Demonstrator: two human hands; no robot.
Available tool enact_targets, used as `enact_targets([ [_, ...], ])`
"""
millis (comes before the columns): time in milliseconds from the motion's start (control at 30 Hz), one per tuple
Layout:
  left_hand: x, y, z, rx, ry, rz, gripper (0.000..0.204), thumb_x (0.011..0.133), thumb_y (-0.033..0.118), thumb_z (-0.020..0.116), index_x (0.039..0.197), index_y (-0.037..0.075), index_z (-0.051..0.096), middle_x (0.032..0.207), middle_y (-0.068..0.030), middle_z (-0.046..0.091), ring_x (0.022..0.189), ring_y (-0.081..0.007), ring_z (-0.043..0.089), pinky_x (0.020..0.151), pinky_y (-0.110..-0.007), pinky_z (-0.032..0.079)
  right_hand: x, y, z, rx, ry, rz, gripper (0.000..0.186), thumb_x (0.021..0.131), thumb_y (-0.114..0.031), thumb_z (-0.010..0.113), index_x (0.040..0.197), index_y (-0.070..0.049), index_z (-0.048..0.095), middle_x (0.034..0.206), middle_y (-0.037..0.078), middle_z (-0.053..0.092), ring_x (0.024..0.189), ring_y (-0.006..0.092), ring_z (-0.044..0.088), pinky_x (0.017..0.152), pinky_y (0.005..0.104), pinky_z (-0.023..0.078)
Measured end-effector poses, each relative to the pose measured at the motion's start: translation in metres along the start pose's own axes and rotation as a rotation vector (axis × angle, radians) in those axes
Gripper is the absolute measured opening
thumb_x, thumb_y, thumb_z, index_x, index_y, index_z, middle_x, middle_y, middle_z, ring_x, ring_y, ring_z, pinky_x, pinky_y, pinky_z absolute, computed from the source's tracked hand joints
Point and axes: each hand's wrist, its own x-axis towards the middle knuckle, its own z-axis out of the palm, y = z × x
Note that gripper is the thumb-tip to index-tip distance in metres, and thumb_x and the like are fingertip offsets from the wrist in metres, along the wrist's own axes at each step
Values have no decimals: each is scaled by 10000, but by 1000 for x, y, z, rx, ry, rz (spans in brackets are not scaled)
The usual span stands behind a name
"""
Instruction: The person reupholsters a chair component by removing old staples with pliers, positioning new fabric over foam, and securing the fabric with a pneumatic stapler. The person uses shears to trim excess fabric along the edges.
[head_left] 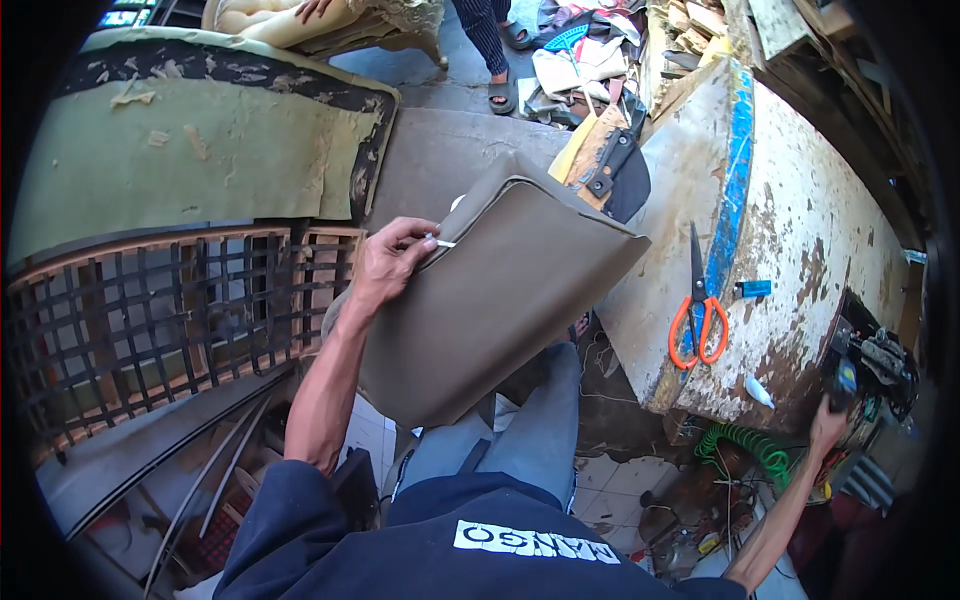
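Well, the left hand (390, 262) pinches a white stick (446, 244) by brown upholstery (490, 310).

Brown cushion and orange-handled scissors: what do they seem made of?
Brown cushion: the cover looks like smooth, low-sheen leather or leatherette, judging by its even surface and seamed edge; which one, I can't tell.

Orange-handled scissors: dark blades, probably metal, from their thin, pointed shape; handles likely plastic or coated, being evenly bright orange.

Head view: left-hand fisheye at head height, pitched steeply down and forward over wearer's navy short-sleeved shirt (385, 540); close range to grey-brown upholstered cushion (490, 310), mid-frame; floor (468, 82) farther off; straight edges bowed.
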Motion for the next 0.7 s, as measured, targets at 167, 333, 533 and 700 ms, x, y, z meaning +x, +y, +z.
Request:
enact_targets([
  [167,-12,-28,-20,-30,357,-76,90,1013,96,643,963,24,623,862,-9,608,792,-118,598,706,-281,495,-117,-24,-71,55,403,-15,573,977,-381,715,1338,55,623,1228,186,721,1073,280,701,946,404,527],
  [333,4,-23,-59,441,888,-102,374,946,85,668,1296,-3,568,1283,-221,563,1189,-414,552,1063,-477,429,-273,-198,-154,542,251,186,142,980,-136,637,908,-19,601,685,9,522,599,95,465,563,276,405],
  [533,-35,51,51,299,375,34,204,899,165,761,1071,64,720,1324,-165,607,1353,-371,523,1176,-531,346,-362,-364,-79,727,-390,54,509,774,42,797,1259,13,644,1155,125,701,1008,207,685,928,375,551],
  [700,-12,54,77,240,461,-83,315,897,202,775,1155,65,655,1328,-170,586,1357,-356,518,1174,-598,303,-318,-509,-16,487,-601,-668,532,699,-66,831,1192,40,659,925,203,735,825,342,759,757,371,589],
])
